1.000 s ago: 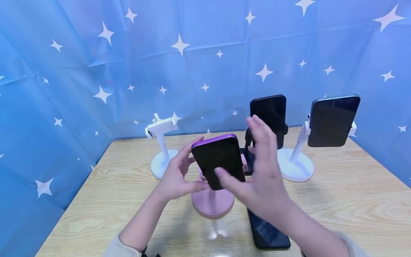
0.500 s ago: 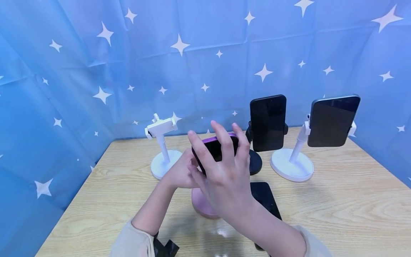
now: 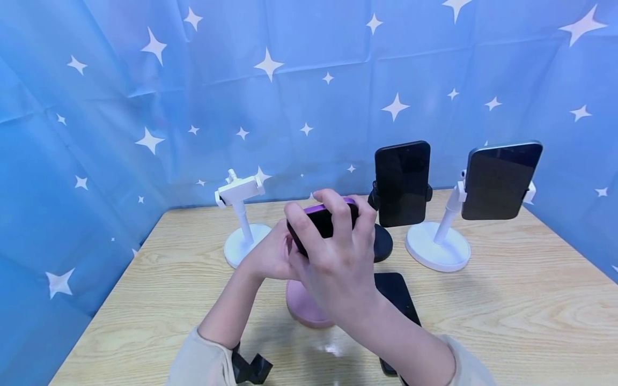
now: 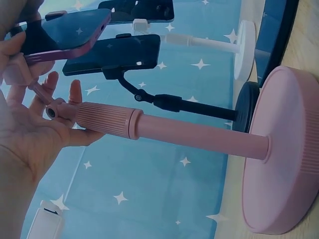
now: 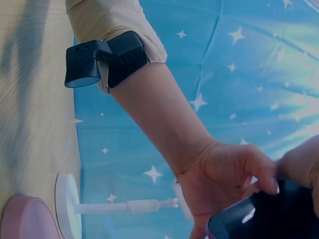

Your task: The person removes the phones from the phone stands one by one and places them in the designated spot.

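the curtain (image 3: 289, 102) hangs at twelve o'clock behind the bench (image 3: 507, 300), apparently as a backdrop. clock directions are read in the head view, from the base of the pink stand (image 3: 301, 305), which stands nearest the person, probably to bring its head within easy reach. the bare white stand (image 3: 241, 212) is at about ten o'clock. the black stand (image 3: 383, 244) and the loaded white stand (image 3: 442, 229) are near two o'clock, well apart from it, perhaps to leave elbow room.

the right hand (image 3: 343, 262) comes in from five o'clock and grips the purple-edged phone (image 4: 67, 34), fingers hooked over its top edge, presumably to steady it at the head of the pink stand. the left hand (image 3: 270, 254), at the phone's eight o'clock, has its lower fingers loosely spread behind the neck of the stand, seemingly as a brace; whether its thumb pinches phone or clamp cannot be told.

the blue-edged phone (image 3: 502, 182) and black phone (image 3: 403, 185) are held upright, screens towards the person, likely for viewing. the flat phone (image 3: 397, 292) lies between three and four o'clock. smallest, the pink clamp (image 4: 17, 74) meets the purple-edged phone; its fit is partly hidden.
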The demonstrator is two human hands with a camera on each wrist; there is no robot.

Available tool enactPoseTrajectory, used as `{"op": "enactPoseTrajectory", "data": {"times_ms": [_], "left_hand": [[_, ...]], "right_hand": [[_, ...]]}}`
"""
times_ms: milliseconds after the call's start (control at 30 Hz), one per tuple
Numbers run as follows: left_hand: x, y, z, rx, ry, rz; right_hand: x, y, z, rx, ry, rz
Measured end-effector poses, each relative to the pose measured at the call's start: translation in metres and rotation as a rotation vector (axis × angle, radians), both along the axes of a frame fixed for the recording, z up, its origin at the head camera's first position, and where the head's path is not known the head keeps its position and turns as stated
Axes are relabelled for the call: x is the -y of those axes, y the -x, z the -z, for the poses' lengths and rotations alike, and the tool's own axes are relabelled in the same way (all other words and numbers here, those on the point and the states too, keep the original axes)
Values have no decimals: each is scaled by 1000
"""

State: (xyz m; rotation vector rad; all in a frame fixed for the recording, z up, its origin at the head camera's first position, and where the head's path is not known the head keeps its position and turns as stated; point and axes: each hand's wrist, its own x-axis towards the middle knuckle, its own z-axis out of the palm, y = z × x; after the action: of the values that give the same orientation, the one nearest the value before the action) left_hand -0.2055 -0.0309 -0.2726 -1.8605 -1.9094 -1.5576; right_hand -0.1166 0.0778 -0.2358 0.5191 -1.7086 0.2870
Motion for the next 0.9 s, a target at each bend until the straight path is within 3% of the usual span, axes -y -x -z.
{"op": "enactPoseTrajectory", "data": {"times_ms": [367,900], "left_hand": [[-6,3,-5,-24,-34,112],[-7,3,-5,-38,-12,117]], "right_hand": [[0,-1,-3,20,21,-38],[-1,1,-3,81,46,-44]]}}
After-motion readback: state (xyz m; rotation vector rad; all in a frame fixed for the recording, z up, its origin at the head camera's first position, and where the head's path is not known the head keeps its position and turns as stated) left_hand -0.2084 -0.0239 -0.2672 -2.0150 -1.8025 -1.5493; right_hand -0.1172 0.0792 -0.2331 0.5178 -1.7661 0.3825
